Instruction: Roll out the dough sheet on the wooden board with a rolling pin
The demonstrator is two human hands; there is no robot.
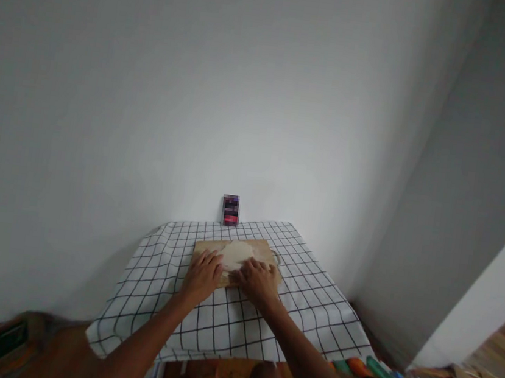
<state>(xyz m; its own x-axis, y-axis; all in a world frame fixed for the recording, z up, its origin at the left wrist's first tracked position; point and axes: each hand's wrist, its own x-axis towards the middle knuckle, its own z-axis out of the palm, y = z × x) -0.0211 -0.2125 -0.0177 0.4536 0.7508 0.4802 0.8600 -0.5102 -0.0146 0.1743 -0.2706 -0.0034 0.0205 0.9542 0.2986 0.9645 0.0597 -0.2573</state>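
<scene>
A flat, pale, rounded sheet of dough [236, 253] lies on a wooden board [260, 246] with a dusting of white on it. My left hand [203, 275] rests palm down over the board's left side, its fingers stretched forward and their tips at the dough's left edge. At the near right edge of the dough is my right hand [260, 281], fingers bent and thumb close to them, seemingly gripping the rim. The undersides of both hands are hidden.
A white cloth with a black grid [306, 309] covers the table. A small dark pixelated item [231, 211] stands against the wall at the back. A metal ring [276, 257] sits at the board's right end. Colourful packets [363, 368] lie low at the right.
</scene>
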